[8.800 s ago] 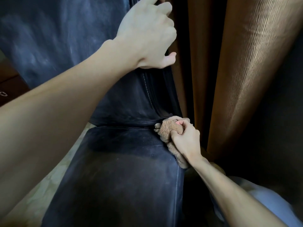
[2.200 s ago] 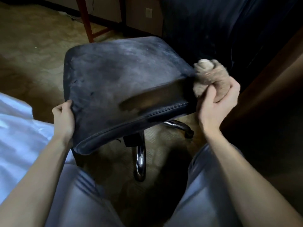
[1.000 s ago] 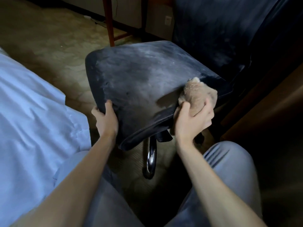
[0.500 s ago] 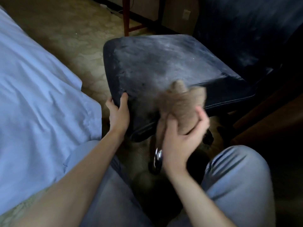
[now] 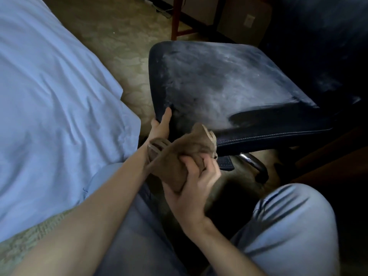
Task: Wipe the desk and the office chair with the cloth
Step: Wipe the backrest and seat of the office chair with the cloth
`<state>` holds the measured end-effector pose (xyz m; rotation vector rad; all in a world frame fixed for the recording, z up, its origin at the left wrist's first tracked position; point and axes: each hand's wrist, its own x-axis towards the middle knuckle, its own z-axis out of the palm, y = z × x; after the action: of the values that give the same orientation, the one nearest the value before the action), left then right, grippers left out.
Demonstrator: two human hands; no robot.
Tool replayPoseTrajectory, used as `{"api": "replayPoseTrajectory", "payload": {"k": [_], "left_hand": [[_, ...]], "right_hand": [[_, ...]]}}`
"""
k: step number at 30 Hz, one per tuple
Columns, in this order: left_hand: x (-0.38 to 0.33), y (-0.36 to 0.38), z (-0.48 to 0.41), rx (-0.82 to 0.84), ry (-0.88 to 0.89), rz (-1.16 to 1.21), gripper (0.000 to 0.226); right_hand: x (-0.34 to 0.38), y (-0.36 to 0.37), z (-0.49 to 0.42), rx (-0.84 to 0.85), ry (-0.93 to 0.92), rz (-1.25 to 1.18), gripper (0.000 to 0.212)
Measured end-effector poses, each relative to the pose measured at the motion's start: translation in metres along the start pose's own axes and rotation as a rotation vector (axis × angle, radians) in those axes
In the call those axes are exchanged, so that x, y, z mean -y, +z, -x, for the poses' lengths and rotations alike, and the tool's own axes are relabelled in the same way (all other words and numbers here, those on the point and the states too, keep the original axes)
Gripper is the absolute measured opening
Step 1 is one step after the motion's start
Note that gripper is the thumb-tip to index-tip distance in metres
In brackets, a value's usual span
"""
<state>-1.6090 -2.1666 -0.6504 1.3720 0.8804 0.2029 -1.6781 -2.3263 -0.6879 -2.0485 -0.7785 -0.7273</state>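
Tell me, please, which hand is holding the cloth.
The right hand: its fingers curl round the brown cloth, while the left hand grips the chair seat.

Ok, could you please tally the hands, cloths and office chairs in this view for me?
Hands: 2, the left hand and the right hand
Cloths: 1, the cloth, brown
Office chairs: 1, the office chair, dark
Total: 4

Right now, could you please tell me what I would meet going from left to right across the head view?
Blue bed sheet → left hand gripping the chair seat corner → right hand gripping the cloth → chrome chair leg. The chair seat spans too wide to place.
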Motion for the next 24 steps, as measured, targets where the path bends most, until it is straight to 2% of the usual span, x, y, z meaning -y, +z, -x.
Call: {"api": "replayPoseTrajectory", "payload": {"k": [2, 4, 6, 7, 9, 11, 14, 18, 24], "left_hand": [[-0.002, -0.017, -0.002, 0.089, -0.077, 0.026, 0.078], [0.002, -0.029, 0.008, 0.208, -0.104, 0.161, 0.071], [0.009, -0.030, 0.011, 0.301, -0.121, 0.342, 0.064], [0.012, -0.031, 0.010, 0.323, -0.139, 0.401, 0.061], [0.015, -0.032, 0.008, 0.376, -0.153, 0.412, 0.056], [0.024, -0.032, 0.005, 0.428, -0.150, 0.404, 0.059], [0.035, -0.024, 0.005, 0.424, -0.142, 0.422, 0.068], [0.046, -0.013, 0.001, 0.391, -0.104, 0.536, 0.073], [0.056, -0.003, -0.008, 0.416, 0.000, 0.641, 0.074]], "right_hand": [[-0.019, -0.008, -0.009, 0.111, -0.157, 0.100, 0.071], [-0.038, -0.025, -0.024, 0.250, -0.374, 0.190, 0.077], [-0.054, -0.044, -0.041, 0.286, -0.516, 0.219, 0.066], [-0.060, -0.052, -0.051, 0.262, -0.517, 0.210, 0.060], [-0.067, -0.066, -0.072, 0.168, -0.392, 0.201, 0.055], [-0.071, -0.075, -0.097, 0.104, -0.160, 0.204, 0.059], [-0.072, -0.082, -0.134, 0.175, 0.125, 0.212, 0.063], [-0.059, -0.081, -0.137, 0.283, 0.122, 0.251, 0.063], [-0.025, -0.061, -0.126, 0.389, -0.029, 0.337, 0.064]]}}
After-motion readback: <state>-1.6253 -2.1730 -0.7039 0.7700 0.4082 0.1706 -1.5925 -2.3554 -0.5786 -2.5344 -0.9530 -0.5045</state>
